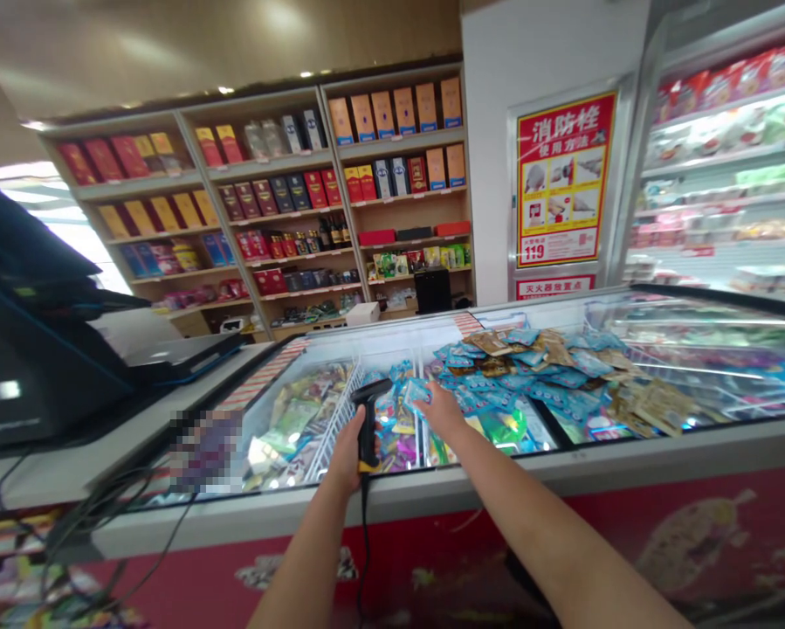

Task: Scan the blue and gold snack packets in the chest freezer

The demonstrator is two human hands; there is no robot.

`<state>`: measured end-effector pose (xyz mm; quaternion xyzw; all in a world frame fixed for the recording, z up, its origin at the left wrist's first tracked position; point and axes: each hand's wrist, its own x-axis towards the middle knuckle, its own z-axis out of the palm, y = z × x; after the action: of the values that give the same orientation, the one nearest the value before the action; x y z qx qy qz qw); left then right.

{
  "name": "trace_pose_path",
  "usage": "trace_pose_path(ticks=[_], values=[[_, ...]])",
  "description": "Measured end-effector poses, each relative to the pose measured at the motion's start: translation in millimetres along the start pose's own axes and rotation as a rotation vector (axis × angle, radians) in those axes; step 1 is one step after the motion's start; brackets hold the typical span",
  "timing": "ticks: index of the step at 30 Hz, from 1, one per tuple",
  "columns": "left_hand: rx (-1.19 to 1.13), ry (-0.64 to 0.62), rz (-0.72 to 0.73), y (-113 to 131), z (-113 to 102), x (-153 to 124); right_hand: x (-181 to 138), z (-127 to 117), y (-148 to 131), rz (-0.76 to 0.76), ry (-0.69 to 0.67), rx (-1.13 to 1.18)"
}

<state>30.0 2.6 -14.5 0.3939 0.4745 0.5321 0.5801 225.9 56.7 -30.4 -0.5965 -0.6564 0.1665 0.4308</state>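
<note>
My left hand (348, 450) is closed around the handle of a black barcode scanner (368, 418), held upright over the chest freezer (562, 467); its cable hangs down in front of the freezer. My right hand (437, 405) reaches into the open freezer and grips a blue ice-cream packet (416, 390) at the edge of a heap of blue and brown packets (536, 371). The scanner's head points toward that packet.
A white wire divider (340, 411) splits the freezer bins. A black till screen (31, 332) and cables stand on the counter at left. Shelves of boxed goods (287, 210) line the back wall. A red fire-hydrant poster (562, 179) and a chilled display case (726, 166) stand at right.
</note>
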Motion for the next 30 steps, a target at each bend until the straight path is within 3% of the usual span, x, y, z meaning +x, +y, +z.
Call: trace_pose_path(ticks=[10, 20, 30], values=[[-0.006, -0.058, 0.020, -3.8, -2.8, 5.5, 12.8, 16.2, 18.6, 0.145, -0.018, 0.249], [-0.031, -0.112, -0.085, 0.3, -1.1, 3.4, 13.6, 12.8, 16.6, 0.136, 0.026, 0.118], [-0.064, -0.100, -0.040, 2.7, 0.8, 2.5, 12.3, 8.6, 12.8, 0.156, 0.045, -0.006]])
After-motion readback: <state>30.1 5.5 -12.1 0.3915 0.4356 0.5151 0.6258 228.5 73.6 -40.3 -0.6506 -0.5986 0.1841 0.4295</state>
